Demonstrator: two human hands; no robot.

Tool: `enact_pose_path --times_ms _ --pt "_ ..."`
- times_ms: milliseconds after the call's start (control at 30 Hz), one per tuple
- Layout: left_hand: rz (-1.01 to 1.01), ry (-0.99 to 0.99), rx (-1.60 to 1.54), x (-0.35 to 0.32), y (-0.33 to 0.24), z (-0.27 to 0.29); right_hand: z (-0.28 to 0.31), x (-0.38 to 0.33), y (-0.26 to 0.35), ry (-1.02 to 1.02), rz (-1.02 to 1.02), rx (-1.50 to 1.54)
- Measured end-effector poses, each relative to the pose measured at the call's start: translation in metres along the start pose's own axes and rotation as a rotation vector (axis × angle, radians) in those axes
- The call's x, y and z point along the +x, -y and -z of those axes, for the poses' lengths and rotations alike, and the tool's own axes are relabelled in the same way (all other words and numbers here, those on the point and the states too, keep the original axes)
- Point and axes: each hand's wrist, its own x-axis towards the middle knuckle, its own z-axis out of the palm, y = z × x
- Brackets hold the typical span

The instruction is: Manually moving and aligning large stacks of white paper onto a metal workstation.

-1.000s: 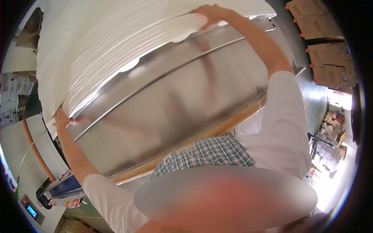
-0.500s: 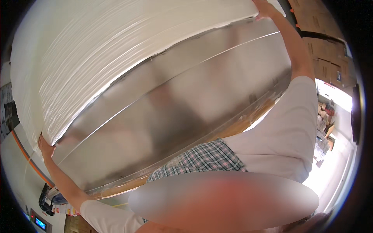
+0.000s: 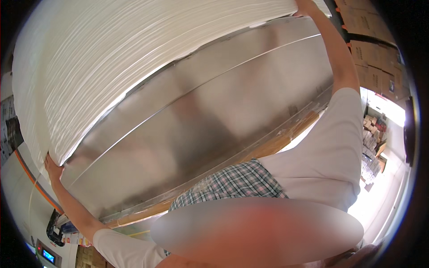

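A wide sheet of thin white material, ridged with long fine creases, spreads over the far part of a shiny metal surface. My left hand grips its near edge at the left end, fingertips tucked into the white folds. Far off at the upper right, my right hand holds the same edge at its other end; its fingers are partly cut off by the picture's top. Both arms are stretched wide. Whether the material is cloth or plastic film, I cannot tell.
A tan strip runs along the metal's near edge, close to my checked garment. Cardboard boxes are stacked at the right, with more piled goods beyond. At lower left is a panel with a lit screen.
The creases in the white sheet now run longer and denser toward the right. My right hand has shifted slightly up and right; my left hand stays at its end.
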Motion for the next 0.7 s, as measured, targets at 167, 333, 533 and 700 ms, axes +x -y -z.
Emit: enact_pose_path --times_ms 167,333,533,700 --pt "0.048 0.024 0.086 -0.006 0.006 0.002 -0.015 0.007 0.0 -0.144 0.033 0.09" --pt "-0.029 -0.09 -0.08 -0.02 0.007 0.005 -0.083 0.044 -0.046 -0.523 0.273 -0.082" --pt "0.011 -0.232 -0.071 -0.021 0.003 -0.014 -0.096 0.027 -0.066 -0.564 0.16 -0.03" --pt "0.056 -0.393 -0.092 -0.036 0.008 -0.005 -0.061 0.023 -0.097 -0.75 0.169 -0.124"
